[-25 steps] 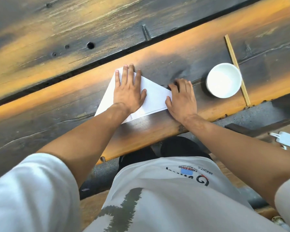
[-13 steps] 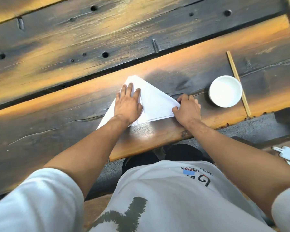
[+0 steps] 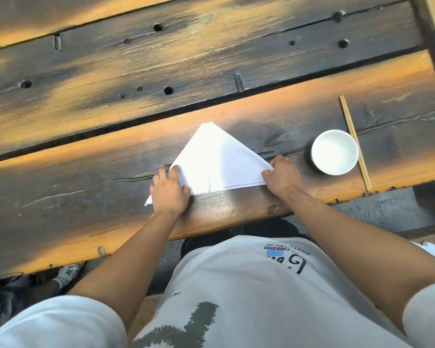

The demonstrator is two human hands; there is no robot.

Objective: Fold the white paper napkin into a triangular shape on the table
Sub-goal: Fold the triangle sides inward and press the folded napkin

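Observation:
The white paper napkin [image 3: 219, 162] lies flat on the dark wooden table [image 3: 111, 187] as a triangle, its point facing away from me and a crease running down its middle. My left hand [image 3: 170, 190] grips the napkin's lower left corner with curled fingers, and a small tip of paper sticks out to the left of that hand. My right hand [image 3: 281, 177] pinches the lower right corner between thumb and fingers.
A white bowl [image 3: 334, 151] stands just right of my right hand. A pair of wooden chopsticks [image 3: 354, 143] lies beside the bowl. The table's near edge [image 3: 236, 222] runs just below my wrists. My torso and legs are under it.
My left hand slid from the napkin's middle down to its left corner and curled. The right hand stayed on the right corner. The napkin's upper point now shows uncovered.

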